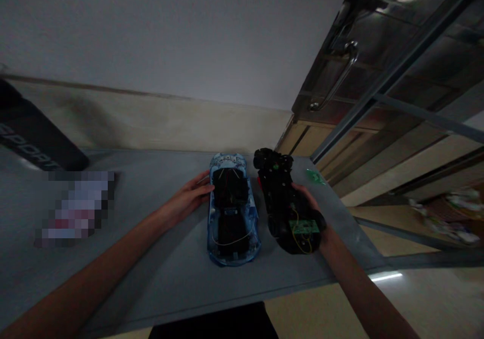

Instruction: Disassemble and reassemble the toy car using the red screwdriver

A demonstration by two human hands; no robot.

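Observation:
A blue toy car body shell [249, 238] lies hollow side up on the grey table, its dark inside and a thin pale wire showing. My left hand [191, 195] grips its left edge, thumb at the rim and fingers along the side. Just to the right is a black toy car chassis [278, 193] with wheels, a green circuit board [304, 226] and loose yellow wires. My right hand [308, 198] holds the chassis from its right side, partly hidden behind it. Shell and chassis are side by side with a narrow gap between them.
A small green piece in clear wrapping [315, 177] lies near the table's [170, 273] right edge. At the left are a black object lettered "SPORT" [38, 132] and a blurred-out flat item [77, 208]. A wall stands behind; a metal frame [401, 57] rises at the right.

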